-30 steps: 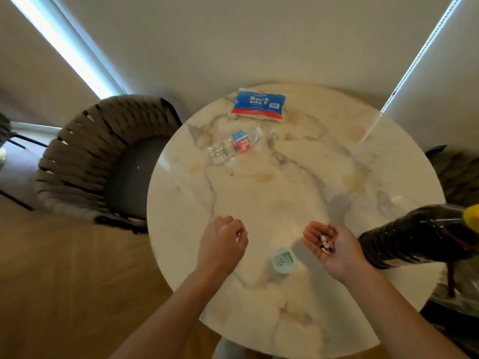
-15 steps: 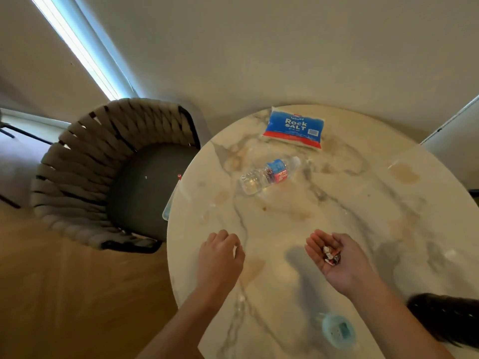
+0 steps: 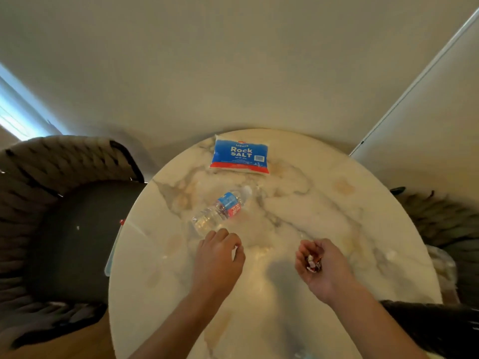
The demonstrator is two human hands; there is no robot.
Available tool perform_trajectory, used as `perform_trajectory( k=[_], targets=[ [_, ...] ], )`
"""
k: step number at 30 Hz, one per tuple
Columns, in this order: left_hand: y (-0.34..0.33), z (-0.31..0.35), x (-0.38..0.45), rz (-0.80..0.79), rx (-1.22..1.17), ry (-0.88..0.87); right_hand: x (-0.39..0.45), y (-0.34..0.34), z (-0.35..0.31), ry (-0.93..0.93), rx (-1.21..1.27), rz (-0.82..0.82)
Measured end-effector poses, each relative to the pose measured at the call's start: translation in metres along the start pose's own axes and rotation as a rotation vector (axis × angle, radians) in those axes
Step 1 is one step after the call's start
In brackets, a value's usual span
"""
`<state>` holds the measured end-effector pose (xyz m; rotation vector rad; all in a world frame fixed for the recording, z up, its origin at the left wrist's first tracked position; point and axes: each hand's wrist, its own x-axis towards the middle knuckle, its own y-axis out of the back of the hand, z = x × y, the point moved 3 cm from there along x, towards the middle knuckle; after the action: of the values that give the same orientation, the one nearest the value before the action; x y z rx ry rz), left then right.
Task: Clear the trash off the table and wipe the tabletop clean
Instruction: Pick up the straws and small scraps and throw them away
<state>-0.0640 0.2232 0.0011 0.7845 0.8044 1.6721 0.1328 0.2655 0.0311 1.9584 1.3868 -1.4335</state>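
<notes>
Left of the table (image 3: 337,203) stands a woven chair (image 3: 51,203). The left hand (image 3: 217,257), fingers curled, hovers just short of the bottle (image 3: 220,211), which lies cap toward the far-right, near the salt bag (image 3: 239,155). The right hand (image 3: 324,268) cups small scraps (image 3: 313,263).

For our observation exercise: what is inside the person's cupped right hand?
The right hand lies palm up, fingers curled round small crumpled scraps of trash, white with red and dark bits. What exactly they are is too small to tell, and the fingers may cover more.
</notes>
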Motion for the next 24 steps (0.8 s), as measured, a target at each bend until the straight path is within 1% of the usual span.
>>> perform_trajectory(
  k=[1,3,6,8,11,15,18,20,21,24],
  targets=[
    [-0.002,0.013,0.006,-0.013,-0.019,-0.025,-0.005,-0.001,-0.016,-0.006,-0.037,-0.001],
    [-0.005,0.041,0.016,-0.027,-0.061,-0.073,-0.013,-0.004,-0.053,-0.02,-0.135,-0.055],
    [-0.011,0.088,0.028,-0.082,-0.124,-0.154,-0.028,0.0,-0.11,0.016,-0.444,-0.103],
    [-0.018,0.124,0.039,-0.102,-0.153,-0.239,-0.032,0.013,-0.145,0.056,-0.661,-0.084],
    [-0.032,0.176,0.054,-0.147,-0.151,-0.31,-0.025,0.047,-0.191,0.12,-0.847,-0.032],
    [-0.062,0.219,0.066,-0.19,-0.084,-0.335,0.002,0.114,-0.239,0.246,-0.992,0.138],
    [-0.089,0.227,0.074,-0.247,-0.006,-0.303,0.039,0.178,-0.26,0.335,-1.235,0.346],
    [-0.107,0.228,0.079,-0.285,0.043,-0.271,0.066,0.22,-0.268,0.381,-1.281,0.475],
    [-0.115,0.228,0.081,-0.299,0.07,-0.26,0.077,0.238,-0.269,0.384,-1.292,0.501],
    [-0.136,0.225,0.086,-0.329,0.152,-0.221,0.105,0.281,-0.265,0.387,-1.331,0.511]
  ],
)
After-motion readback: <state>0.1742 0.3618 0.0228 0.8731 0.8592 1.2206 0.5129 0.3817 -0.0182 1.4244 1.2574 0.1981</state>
